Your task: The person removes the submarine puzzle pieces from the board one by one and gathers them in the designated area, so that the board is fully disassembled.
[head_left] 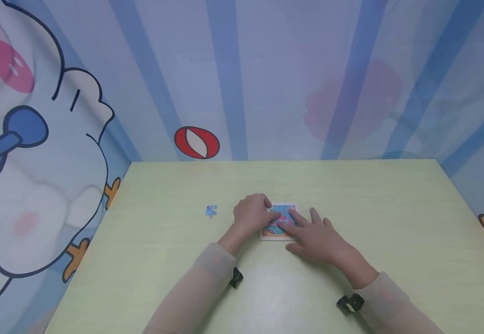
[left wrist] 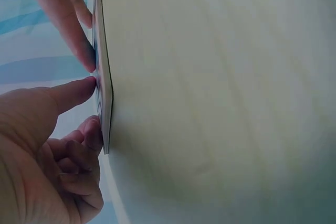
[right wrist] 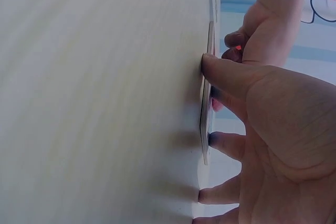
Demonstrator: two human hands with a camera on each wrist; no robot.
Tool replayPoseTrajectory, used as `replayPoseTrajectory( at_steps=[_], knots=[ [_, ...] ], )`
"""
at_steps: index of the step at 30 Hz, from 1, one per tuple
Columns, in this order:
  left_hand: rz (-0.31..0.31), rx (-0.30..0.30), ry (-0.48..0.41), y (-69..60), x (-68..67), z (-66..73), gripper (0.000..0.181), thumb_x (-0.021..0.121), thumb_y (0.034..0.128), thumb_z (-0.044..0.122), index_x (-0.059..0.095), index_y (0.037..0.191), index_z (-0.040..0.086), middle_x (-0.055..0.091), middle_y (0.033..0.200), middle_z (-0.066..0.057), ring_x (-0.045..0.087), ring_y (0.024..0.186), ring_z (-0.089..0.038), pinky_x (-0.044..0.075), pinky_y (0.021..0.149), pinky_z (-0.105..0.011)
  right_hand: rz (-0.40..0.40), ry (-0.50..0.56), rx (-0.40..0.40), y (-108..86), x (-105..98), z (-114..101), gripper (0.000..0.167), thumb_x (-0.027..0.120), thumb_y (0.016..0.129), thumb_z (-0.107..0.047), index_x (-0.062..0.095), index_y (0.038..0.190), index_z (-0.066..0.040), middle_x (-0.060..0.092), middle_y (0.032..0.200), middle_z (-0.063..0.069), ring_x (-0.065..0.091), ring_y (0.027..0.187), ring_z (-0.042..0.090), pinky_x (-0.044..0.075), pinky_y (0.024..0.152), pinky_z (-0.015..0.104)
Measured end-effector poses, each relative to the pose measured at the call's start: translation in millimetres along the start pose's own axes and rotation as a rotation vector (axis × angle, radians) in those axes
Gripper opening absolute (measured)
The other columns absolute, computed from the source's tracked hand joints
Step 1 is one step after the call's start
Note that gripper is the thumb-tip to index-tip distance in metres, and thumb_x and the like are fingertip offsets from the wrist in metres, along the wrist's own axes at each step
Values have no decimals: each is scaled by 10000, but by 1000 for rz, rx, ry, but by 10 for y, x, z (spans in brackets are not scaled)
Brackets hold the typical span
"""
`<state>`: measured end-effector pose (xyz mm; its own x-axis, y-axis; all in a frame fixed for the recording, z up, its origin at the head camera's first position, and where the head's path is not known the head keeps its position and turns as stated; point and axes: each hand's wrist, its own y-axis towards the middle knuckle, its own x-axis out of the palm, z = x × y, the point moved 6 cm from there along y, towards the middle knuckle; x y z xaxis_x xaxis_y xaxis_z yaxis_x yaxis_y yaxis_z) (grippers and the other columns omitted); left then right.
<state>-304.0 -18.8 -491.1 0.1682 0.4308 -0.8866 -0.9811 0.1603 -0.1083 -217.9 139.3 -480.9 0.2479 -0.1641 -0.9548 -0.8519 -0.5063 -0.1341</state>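
A small jigsaw puzzle (head_left: 282, 234) lies flat on the table, showing a blue and pink picture inside a pale border. My left hand (head_left: 251, 214) is at its left side. The left thumb (left wrist: 79, 92) presses on the picture, while the other left fingers (left wrist: 86, 153) are bent beside the puzzle's edge. From the right, my right hand (head_left: 318, 237) reaches over with spread fingers. Two of its fingertips rest on the picture, its thumb (right wrist: 226, 72) is by the near edge, and its outer fingers touch the table. Both hands hide parts of the picture.
A loose blue jigsaw piece (head_left: 211, 210) lies on the pale table (head_left: 162, 260), left of the left hand. Behind the table hangs a blue striped cloth (head_left: 275, 83) with cartoon figures. A small black device (head_left: 350, 304) is worn at each wrist.
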Motion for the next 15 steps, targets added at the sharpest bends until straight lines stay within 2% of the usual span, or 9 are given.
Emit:
replayPoseTrajectory(
  at_steps=[6,15],
  knots=[
    [-3,-25,10,-15,-10,27,339,829,855,494,765,980,186,716,908,65,624,756,-148,500,692,-367,5,-6,-9,-7,8,2,610,606,1037,-441,439,1591,-250,298,1666,173,253,1395,690,323,1002,801],
    [-14,-21,19,-23,-18,61,320,829,868,467,767,988,176,715,934,60,629,762,-147,505,693,-368,7,-17,-18,-10,7,-3,603,598,1040,-449,440,1590,-257,306,1663,171,264,1387,695,332,994,798]
  ],
)
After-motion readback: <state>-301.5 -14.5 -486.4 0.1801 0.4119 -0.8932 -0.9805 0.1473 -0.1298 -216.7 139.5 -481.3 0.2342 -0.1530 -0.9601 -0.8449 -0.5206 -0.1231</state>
